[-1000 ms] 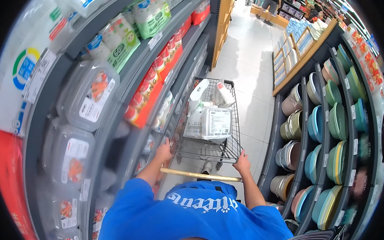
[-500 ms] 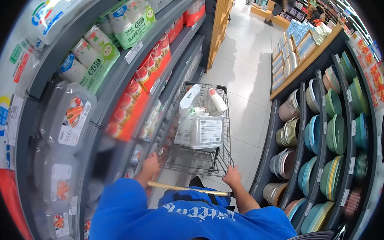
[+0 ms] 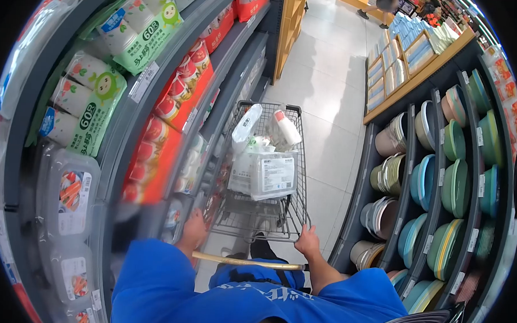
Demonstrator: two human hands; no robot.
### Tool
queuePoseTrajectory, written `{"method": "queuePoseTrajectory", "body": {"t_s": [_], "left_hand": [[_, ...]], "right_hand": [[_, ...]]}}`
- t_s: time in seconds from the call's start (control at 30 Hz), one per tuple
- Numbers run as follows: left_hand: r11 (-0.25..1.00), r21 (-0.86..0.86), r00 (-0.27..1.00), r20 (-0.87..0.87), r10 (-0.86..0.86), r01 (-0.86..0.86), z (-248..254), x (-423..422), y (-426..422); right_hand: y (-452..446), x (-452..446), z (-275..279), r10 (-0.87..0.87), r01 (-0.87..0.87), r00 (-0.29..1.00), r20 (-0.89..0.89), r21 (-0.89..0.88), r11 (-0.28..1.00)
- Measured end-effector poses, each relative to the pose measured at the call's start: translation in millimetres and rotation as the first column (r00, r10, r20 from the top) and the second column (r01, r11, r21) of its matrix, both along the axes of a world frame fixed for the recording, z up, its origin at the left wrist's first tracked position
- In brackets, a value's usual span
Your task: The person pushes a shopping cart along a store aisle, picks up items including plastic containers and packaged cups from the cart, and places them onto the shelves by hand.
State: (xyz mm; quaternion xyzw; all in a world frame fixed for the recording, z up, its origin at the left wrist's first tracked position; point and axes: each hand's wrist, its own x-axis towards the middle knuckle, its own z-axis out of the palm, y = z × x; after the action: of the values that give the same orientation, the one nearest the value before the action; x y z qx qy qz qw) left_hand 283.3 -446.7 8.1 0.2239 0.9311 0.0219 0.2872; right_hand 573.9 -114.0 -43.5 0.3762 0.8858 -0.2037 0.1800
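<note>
A wire shopping cart (image 3: pixel 301 204) stands in front of me, its gold handle bar (image 3: pixel 248 261) near my waist. My left hand (image 3: pixel 194 230) is closed on the cart's left rear side, its fingers partly hidden. My right hand (image 3: pixel 307 242) grips the right rear corner of the cart. Inside the basket lie a clear-wrapped package with a white label (image 3: pixel 274 175), a white bag (image 3: pixel 245 128) and a white bottle with a red cap (image 3: pixel 287 128).
Shelves on the left hold cup packs (image 3: pixel 88 102) and clear plastic boxes (image 3: pixel 72 199). Basins and buckets (image 3: pixel 454 187) fill the right shelves. A wooden rack of towels (image 3: pixel 410 47) stands farther on. A person (image 3: pixel 386 2) is at the aisle's far end.
The cart and both my hands have shifted left in view. The shelf goods on the left have slid downward and left. The far person has moved right in view.
</note>
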Motion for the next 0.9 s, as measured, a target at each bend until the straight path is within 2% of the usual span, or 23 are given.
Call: {"method": "queuePoseTrajectory", "body": {"t_s": [0.33, 0.53, 0.63, 0.73, 0.83, 0.9], "left_hand": [[0.999, 0.029, 0.999, 0.012, -0.031, 0.031, -12.4, -3.8, -1.8], [1.0, -0.023, 1.0, 0.029, -0.01, 0.011, -13.8, -5.4, 1.1], [1.0, -0.007, 0.999, 0.046, -0.017, 0.017, -7.9, -6.1, 0.8], [0.999, 0.04, 0.999, -0.006, -0.036, 0.036, -13.4, -4.5, -3.7], [1.0, 0.027, 0.999, 0.053, 0.011, -0.012, -6.3, -3.7, 4.3], [0.999, 0.042, 0.999, 0.036, -0.003, 0.002, -22.0, -7.0, -1.9]], "right_hand": [[0.8, -2.8, -0.9, -0.019, 0.019, 1.0, -0.005, -0.024, 1.0], [0.0, -0.5, -7.0, 0.001, -0.001, 1.0, -0.001, -0.001, 1.0], [-0.9, -2.5, -6.8, -0.014, 0.014, 1.0, -0.023, 0.0, 1.0], [-3.5, -1.6, -8.2, -0.019, 0.019, 1.0, -0.024, 0.0, 1.0], [-2.0, 0.5, -10.9, -0.013, 0.013, 1.0, 0.001, -0.004, 1.0], [-1.1, -1.1, -8.9, -0.012, 0.012, 1.0, 0.009, -0.003, 1.0]]}}
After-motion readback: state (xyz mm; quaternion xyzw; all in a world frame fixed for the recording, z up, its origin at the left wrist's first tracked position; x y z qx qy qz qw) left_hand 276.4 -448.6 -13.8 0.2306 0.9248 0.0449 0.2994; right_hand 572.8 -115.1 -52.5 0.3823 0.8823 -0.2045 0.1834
